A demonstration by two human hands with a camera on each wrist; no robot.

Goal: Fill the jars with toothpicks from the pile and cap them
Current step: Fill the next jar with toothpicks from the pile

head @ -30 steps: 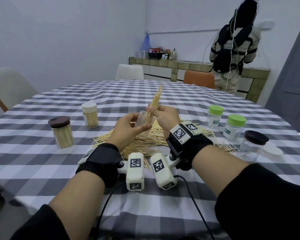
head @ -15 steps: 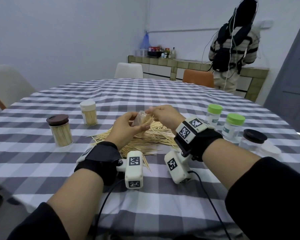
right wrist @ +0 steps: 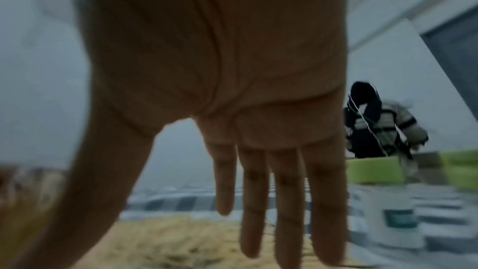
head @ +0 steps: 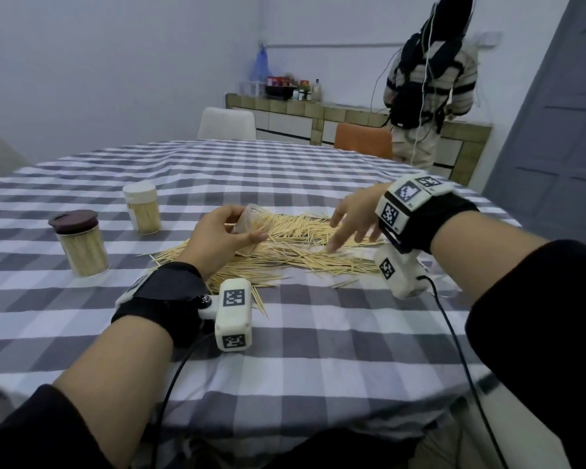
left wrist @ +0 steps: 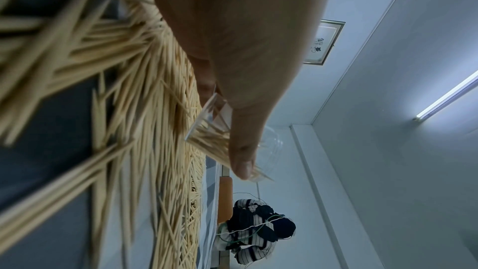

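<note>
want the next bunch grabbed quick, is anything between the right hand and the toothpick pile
Nothing visible is in the way. The right hand hovers open, fingers spread, directly over the toothpick pile, with only air beneath it. The left hand holds the clear jar tilted at the pile's left side, apart from the right hand.

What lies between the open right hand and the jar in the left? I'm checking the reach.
Only loose toothpicks of the pile lie between right hand and jar, in the head view.
</note>
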